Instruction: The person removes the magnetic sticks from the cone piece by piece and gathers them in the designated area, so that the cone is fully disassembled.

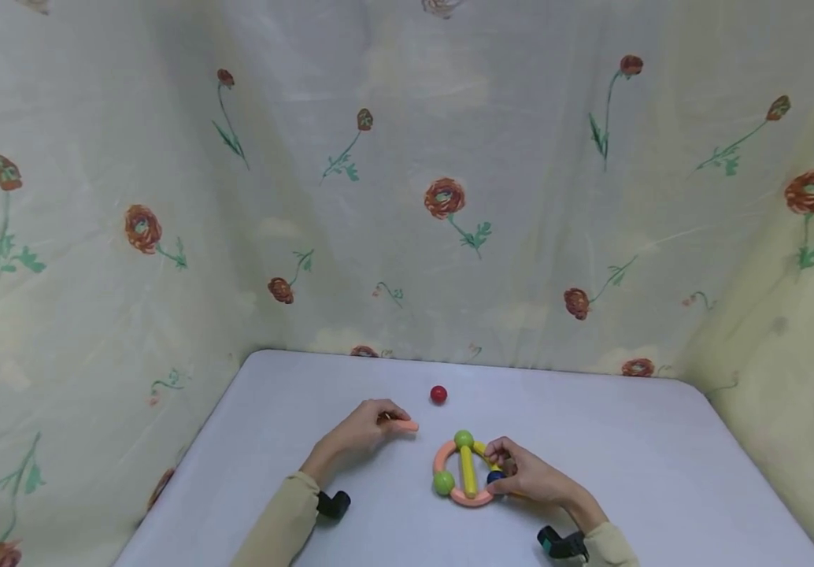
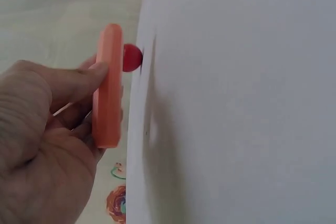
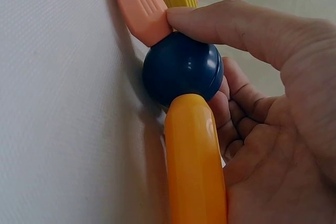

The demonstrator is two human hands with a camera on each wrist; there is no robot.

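Note:
My left hand [image 1: 367,429] pinches a short salmon-coloured piece [image 2: 109,87] between thumb and fingers, just above the table and left of a ring assembly. The ring joins salmon curved pieces [image 1: 444,454], green balls [image 1: 443,483], yellow pieces and a dark blue ball [image 3: 181,69], with a straight yellow bar [image 1: 468,471] across its middle. At the ring's right side, my right hand [image 1: 536,476] grips it around the blue ball, thumb against the salmon piece beside it. An orange stick [image 3: 195,161] extends from the blue ball; the hand partly hides it in the head view.
A red ball [image 1: 438,394] lies on the white table [image 1: 605,425] behind the ring. Flower-printed cloth [image 1: 520,260] hangs behind the table and at both sides.

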